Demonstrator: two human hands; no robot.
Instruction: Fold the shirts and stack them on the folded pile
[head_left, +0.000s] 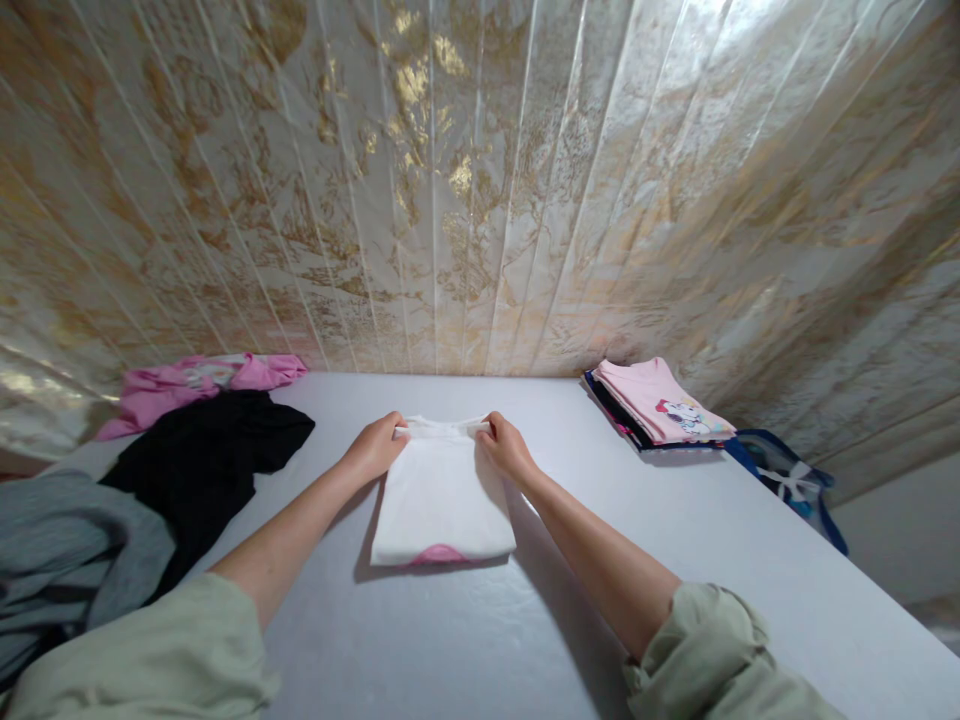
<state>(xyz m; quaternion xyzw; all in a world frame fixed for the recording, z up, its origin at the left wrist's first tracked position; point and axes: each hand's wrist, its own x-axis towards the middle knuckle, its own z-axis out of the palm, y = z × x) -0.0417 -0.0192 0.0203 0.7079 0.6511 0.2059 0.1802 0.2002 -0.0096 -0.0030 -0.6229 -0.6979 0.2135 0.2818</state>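
Note:
A white shirt (pixel 448 500), folded into a neat rectangle, lies in front of me with its neckline at the far end. A bit of pink print shows at its near edge. My left hand (pixel 380 447) pinches the far left corner beside the collar. At the far right corner, my right hand (pixel 506 449) grips the fabric the same way, thumb on top. Both hands are closed on the cloth, and their fingertips are partly hidden beneath it.
The white table (pixel 420 650) carries a stack of folded clothes (pixel 660 400), pink on top, at the back right. On the left lie a pink garment (pixel 150 395), a black garment (pixel 202 450) and a grey garment (pixel 67 540), all loose. A blue-edged bag (pixel 795 485) sits past the right edge. Curtains (pixel 465 200) hang behind.

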